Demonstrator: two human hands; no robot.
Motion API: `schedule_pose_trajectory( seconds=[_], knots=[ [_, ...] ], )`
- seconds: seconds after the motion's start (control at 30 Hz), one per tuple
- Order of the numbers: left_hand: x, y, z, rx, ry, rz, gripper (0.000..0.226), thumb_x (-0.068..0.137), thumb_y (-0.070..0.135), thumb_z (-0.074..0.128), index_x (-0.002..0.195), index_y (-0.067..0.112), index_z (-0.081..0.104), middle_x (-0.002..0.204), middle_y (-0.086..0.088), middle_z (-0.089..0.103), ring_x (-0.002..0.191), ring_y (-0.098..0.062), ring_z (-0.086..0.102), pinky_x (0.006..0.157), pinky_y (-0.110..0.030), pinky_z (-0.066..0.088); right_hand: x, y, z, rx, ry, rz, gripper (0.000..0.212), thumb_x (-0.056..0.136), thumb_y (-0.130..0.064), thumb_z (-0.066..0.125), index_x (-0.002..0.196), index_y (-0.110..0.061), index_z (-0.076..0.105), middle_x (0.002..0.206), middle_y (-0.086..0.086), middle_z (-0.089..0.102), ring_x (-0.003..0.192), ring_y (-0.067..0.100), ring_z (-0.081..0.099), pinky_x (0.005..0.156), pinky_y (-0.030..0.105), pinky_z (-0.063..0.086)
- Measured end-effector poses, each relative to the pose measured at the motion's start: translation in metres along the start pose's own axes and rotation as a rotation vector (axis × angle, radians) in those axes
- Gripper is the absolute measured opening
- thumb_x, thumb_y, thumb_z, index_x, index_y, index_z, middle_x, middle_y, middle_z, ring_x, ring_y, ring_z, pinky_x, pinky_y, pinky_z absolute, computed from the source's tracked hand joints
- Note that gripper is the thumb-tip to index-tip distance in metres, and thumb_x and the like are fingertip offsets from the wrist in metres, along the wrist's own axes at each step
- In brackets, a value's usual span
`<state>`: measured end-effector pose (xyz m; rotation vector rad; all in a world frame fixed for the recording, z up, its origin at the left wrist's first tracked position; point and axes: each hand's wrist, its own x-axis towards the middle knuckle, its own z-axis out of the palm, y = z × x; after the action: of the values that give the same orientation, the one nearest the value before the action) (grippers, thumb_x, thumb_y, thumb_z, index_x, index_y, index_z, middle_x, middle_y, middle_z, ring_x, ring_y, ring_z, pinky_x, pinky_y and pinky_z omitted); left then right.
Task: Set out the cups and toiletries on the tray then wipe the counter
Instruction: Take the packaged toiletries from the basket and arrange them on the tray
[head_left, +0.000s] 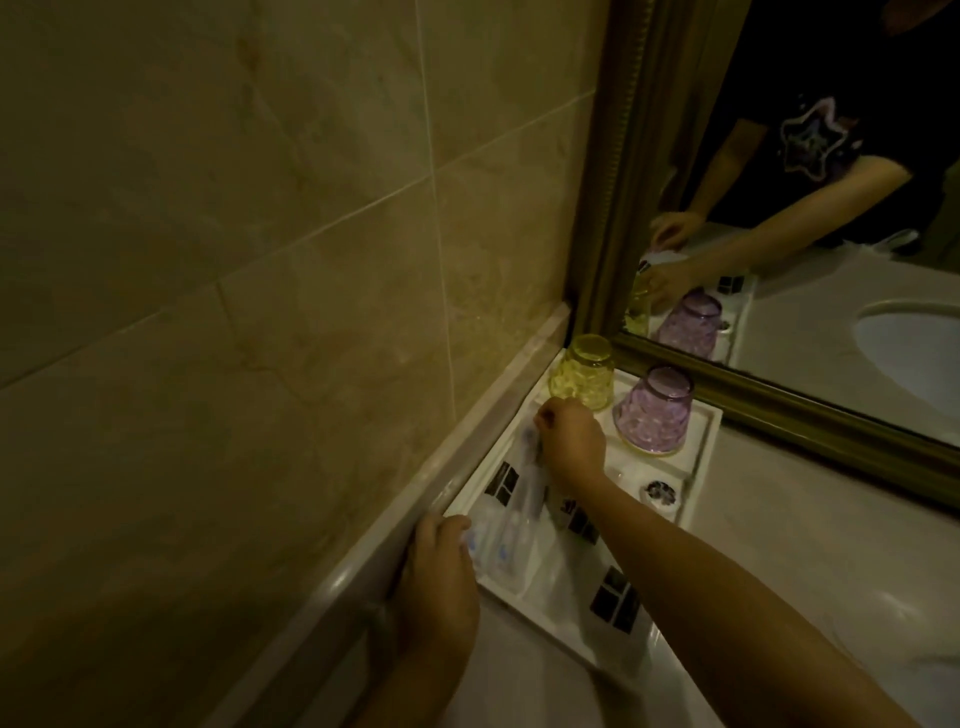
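A white tray lies in the counter's corner against the tiled wall. At its far end a yellow glass cup and a purple glass cup stand upside down. Clear-wrapped toothbrush packets lie lengthwise on the tray's left side. My right hand pinches the far end of the packets. My left hand holds their near end at the tray's front left corner. Small white sachets with black squares and a small round item also lie on the tray.
A tiled wall with a raised ledge runs along the left. A gold-framed mirror stands behind the tray and reflects a person's arms and the cups. The pale stone counter stretches to the right, with the sink seen only in the mirror.
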<state>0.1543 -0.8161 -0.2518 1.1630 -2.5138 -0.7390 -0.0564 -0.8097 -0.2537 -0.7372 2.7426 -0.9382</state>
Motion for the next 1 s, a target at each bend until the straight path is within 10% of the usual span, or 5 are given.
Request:
schedule_pose_trajectory(
  seconds=[0.57,1.0],
  knots=[
    [0.004,-0.005,0.01,0.368,0.038,0.239,0.034,0.072,0.016,0.073,0.105,0.012,0.068,0.095,-0.008,0.065,0.079,-0.02,0.061,0.064,-0.032,0.056,0.005,0.013,-0.003,-0.114,0.048,-0.1,0.02,0.09,-0.006,0.045,0.1,-0.001,0.061,0.109,0.018,0.055,0.092,0.036,0.057,0.076,0.044,0.05],
    [-0.004,0.029,0.009,0.124,-0.091,0.236,0.056,0.085,0.048,0.05,0.133,0.022,0.039,0.127,0.001,0.05,0.116,-0.017,0.046,0.096,-0.034,0.041,-0.004,0.007,-0.052,0.351,0.091,0.031,0.025,0.086,0.002,0.047,0.102,-0.009,0.063,0.108,0.012,0.061,0.094,0.024,0.056,0.081,0.038,0.048]
  ],
)
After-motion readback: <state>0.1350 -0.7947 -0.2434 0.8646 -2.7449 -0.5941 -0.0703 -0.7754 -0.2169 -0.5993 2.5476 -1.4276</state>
